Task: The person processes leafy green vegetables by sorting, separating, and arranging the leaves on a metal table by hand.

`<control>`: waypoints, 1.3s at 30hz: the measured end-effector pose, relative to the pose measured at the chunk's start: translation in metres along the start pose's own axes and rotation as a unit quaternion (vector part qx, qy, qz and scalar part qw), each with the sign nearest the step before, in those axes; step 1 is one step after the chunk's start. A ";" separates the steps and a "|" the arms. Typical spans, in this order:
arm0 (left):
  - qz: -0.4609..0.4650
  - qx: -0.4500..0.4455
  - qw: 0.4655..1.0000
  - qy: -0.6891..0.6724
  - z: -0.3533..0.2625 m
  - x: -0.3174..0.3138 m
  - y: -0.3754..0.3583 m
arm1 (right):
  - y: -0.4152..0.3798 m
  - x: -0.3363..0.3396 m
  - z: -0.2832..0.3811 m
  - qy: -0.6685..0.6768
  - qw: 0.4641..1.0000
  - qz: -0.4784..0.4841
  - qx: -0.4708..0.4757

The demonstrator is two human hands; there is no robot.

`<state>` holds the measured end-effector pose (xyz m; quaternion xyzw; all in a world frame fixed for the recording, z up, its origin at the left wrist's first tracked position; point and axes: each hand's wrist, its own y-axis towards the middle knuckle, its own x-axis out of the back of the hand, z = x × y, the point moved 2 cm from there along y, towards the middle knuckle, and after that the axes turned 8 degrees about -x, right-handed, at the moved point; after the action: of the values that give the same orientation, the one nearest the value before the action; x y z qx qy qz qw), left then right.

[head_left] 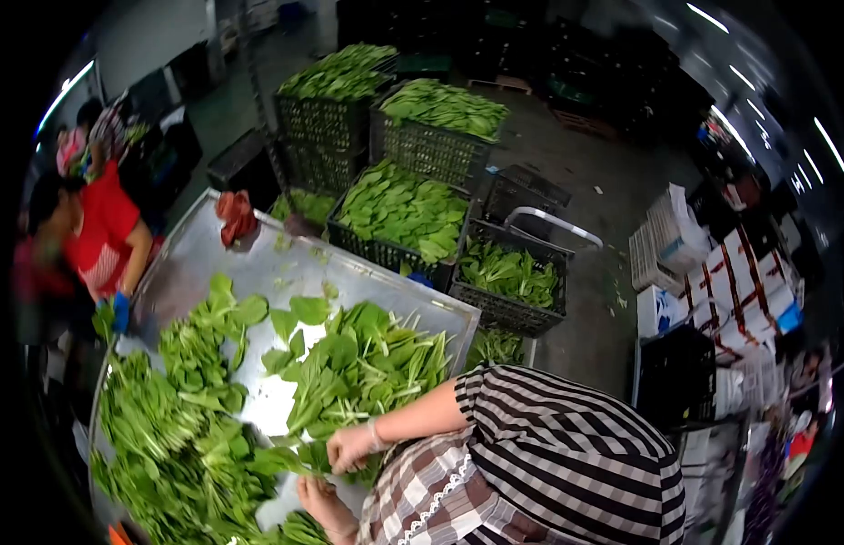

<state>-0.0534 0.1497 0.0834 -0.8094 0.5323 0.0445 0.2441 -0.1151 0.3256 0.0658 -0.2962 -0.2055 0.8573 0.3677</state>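
Near the bottom edge of the metal table [269, 400], my right hand [352, 448] has its fingers closed on a leafy green [315, 457]. A clear band circles that wrist. Just below it, my left hand [322, 504] is curled with thumb and fingers pinched at the end of a green leaf; the inside of the grip is partly hidden. A loose pile of leafy greens [372, 363] lies beyond my right hand. The larger heap [181, 436] covers the left part of the table. A few single leaves lie between them.
Black crates [431, 150] heaped with greens stand beyond the table, some stacked. A red bag [236, 218] lies at the table's far corner. A person in red [109, 232] with a blue glove stands at the left. White boxes [726, 286] are stacked at the right.
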 end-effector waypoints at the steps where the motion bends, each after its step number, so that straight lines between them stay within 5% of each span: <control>1: 0.014 0.004 1.000 -0.019 0.004 -0.004 0.000 | 0.002 -0.003 -0.003 -0.022 1.000 0.006 0.020; 7: 0.076 -0.018 0.997 -0.021 0.003 -0.039 -0.004 | -0.012 -0.001 0.014 -0.067 0.994 -0.028 0.080; 8: 0.107 -0.027 0.994 0.015 -0.007 -0.046 -0.004 | -0.009 0.003 0.016 -0.172 0.977 -0.053 0.110; 12: 0.075 0.014 0.997 0.020 -0.002 -0.042 -0.003 | 0.005 0.008 0.001 -0.222 0.949 -0.075 0.211; 15: 0.077 -0.016 0.997 -0.008 0.003 -0.038 0.002 | -0.019 0.001 0.035 -0.263 0.952 -0.086 0.131; 18: 0.066 -0.030 0.997 0.008 0.001 -0.040 0.004 | -0.019 -0.001 0.031 -0.106 0.992 -0.054 0.037; 39: 0.050 -0.008 0.999 -0.010 0.015 -0.028 0.000 | -0.018 0.002 0.027 -0.085 0.996 -0.007 0.036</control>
<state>-0.0623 0.1800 0.0794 -0.7836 0.5688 0.0694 0.2402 -0.1246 0.3349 0.0953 -0.2075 -0.2073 0.8836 0.3651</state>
